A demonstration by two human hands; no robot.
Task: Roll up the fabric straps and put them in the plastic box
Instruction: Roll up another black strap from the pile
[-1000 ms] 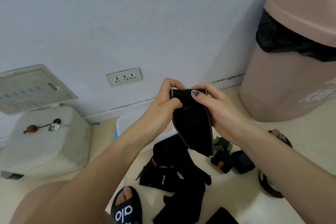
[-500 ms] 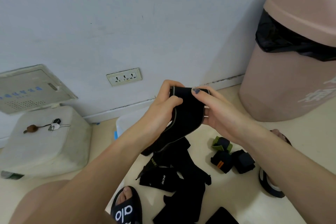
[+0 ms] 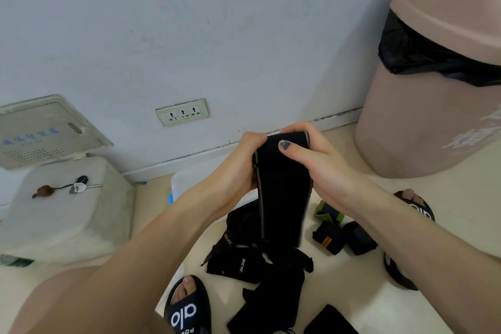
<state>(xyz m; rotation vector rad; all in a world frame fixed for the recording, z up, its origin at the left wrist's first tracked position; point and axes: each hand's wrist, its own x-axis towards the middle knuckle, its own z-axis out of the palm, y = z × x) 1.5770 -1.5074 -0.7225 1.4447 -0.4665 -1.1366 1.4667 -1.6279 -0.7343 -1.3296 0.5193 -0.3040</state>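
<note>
Pink bin [image 3: 423,122] right, by wall. Pale plastic box [image 3: 189,179] on floor behind forearms. Loose black straps [image 3: 260,266] heaped on floor below. Black strap [image 3: 282,192] held upright over heap, left hand [image 3: 238,171] and right hand [image 3: 322,163] fingers clenched round top edge, tail hanging.

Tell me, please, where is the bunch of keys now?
In the head view, the keys lie far left, on top of the white box-shaped object against the wall, below the grey wall panel.
</note>
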